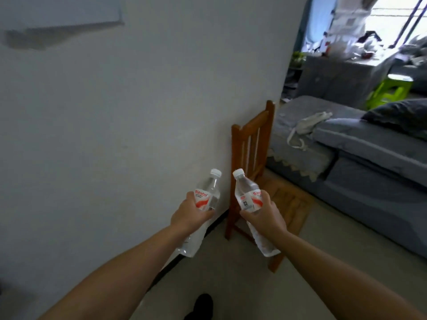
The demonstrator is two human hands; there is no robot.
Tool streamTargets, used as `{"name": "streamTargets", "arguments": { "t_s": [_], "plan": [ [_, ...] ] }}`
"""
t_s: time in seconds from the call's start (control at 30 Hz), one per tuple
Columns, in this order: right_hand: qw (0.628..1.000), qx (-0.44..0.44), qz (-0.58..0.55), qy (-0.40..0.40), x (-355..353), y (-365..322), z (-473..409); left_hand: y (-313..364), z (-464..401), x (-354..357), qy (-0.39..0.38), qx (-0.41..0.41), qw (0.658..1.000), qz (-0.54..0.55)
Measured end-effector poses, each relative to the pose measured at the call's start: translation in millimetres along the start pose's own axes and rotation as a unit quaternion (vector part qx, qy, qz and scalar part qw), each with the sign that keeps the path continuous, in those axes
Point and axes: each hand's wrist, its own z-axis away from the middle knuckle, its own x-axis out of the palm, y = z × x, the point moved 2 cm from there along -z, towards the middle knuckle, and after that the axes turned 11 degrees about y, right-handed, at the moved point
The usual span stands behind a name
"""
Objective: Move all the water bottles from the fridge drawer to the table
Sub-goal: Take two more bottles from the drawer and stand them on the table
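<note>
I hold two clear water bottles with white caps and red-and-white labels, one in each hand, in front of me. My left hand [188,215] grips the left bottle [209,192] around its label, cap up and tilted right. My right hand [263,215] grips the right bottle [248,195] around its label, cap tilted left. Both bottle bases stick out below my hands. No fridge drawer is in view.
A white wall [115,123] fills the left. A wooden chair [251,158] stands against it just beyond the bottles. A grey sofa [358,153] with a white bag lies to the right. A cluttered grey table [335,77] and a green stool [390,88] are far back right.
</note>
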Motion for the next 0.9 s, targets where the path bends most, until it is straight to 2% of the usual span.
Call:
{"name": "streamTargets", "arguments": {
  "t_s": [0.1,0.17,0.27,0.33,0.47,0.6,0.67,0.7,0.77,0.9],
  "plan": [
    [0.996,0.048,0.014,0.076,-26.8,28.4,-23.8,44.6,-34.3,40.6,-0.056,0.052,0.997,0.004],
    [0.993,0.07,0.008,0.097,-45.1,45.2,-42.0,72.5,-54.2,64.0,-0.094,0.088,0.991,0.024],
    [0.979,0.13,-0.018,0.159,-76.9,72.0,-71.2,124.9,-91.0,102.9,-0.171,0.148,0.973,0.04],
    [0.971,0.151,-0.029,0.182,-91.4,79.4,-79.2,147.7,-104.0,116.5,-0.196,0.166,0.965,0.047],
    [0.94,0.218,-0.043,0.258,-126.3,109.5,-87.8,205.4,-121.1,163.9,-0.225,0.242,0.944,-0.005],
    [0.91,0.269,-0.035,0.312,-153.3,139.5,-72.0,247.5,-105.4,204.3,-0.269,0.292,0.918,-0.016],
    [0.91,0.28,-0.028,0.303,-159.8,144.8,-64.6,255.4,-98.1,212.1,-0.285,0.294,0.912,-0.017],
    [0.889,0.315,-0.02,0.333,-179.1,171.0,-51.5,283.4,-79.0,243.4,-0.318,0.327,0.89,-0.024],
    [0.873,0.34,-0.02,0.349,-192.2,184.3,-41.0,301.4,-66.3,262.3,-0.34,0.343,0.875,-0.043],
    [0.821,0.4,-0.018,0.407,-237.8,237.4,-7.6,362.5,-11.3,327.4,-0.387,0.409,0.824,-0.07]
  ]
}}
